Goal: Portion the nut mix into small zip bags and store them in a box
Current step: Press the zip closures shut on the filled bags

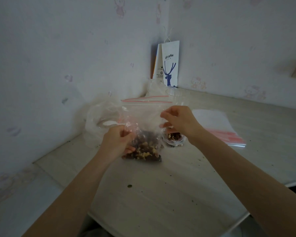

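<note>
Holding the zip bag upright by both edges

The left hand curls its fingers round the bag's left edge just above the nut mix; the right hand pinches its right edge higher up. Its base rests on the surface, seemingly so the mix settles low and the mouth faces up. Several empty bags lie to its right.

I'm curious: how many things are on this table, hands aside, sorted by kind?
Zip bag of nut mix, held by left hand and right hand: 1
Stack of empty zip bags: 1
Clear containers: 2
Loose clear plastic bag: 1
Paper bags: 2
Total: 7
</note>
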